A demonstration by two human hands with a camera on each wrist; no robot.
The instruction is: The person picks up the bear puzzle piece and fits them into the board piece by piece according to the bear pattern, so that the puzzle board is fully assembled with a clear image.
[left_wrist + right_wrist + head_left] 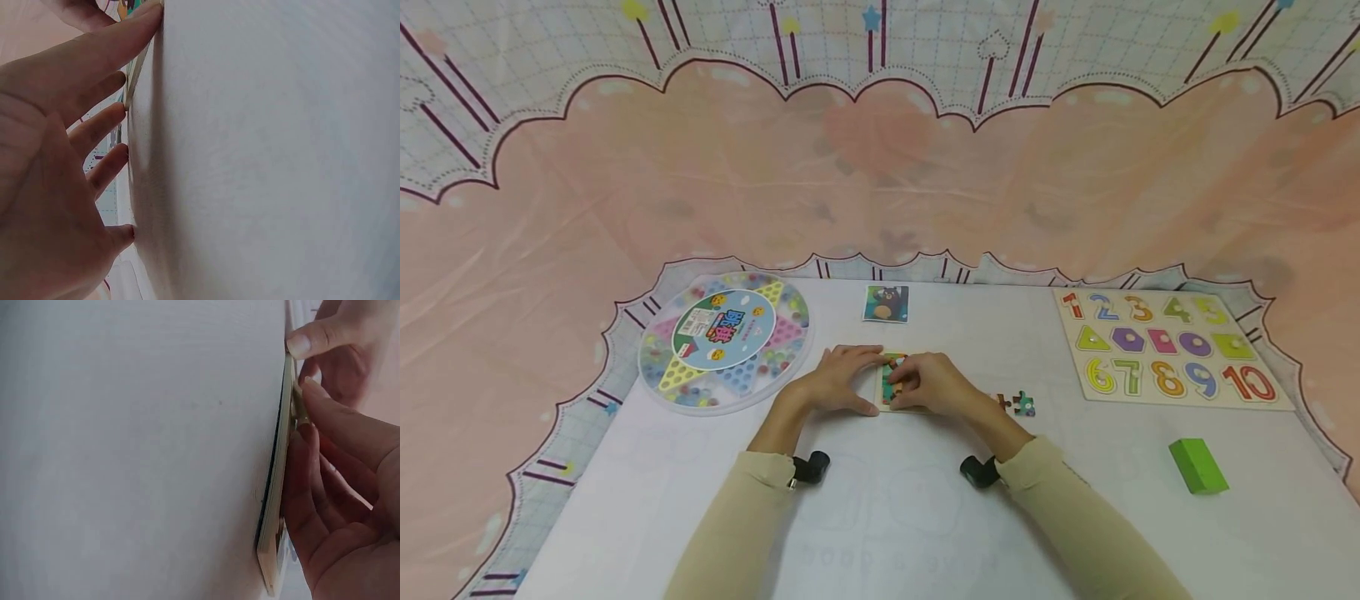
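Left hand spread, right hand pinching

Your left hand lies with fingers apart, touching the left edge of the puzzle board, which rests on the white table between your hands; this probably prevents it from sliding. Your right hand pinches a thin puzzle piece close over the board, perhaps for finer control. The loose pieces lie near your right hand, seemingly for easy reach.
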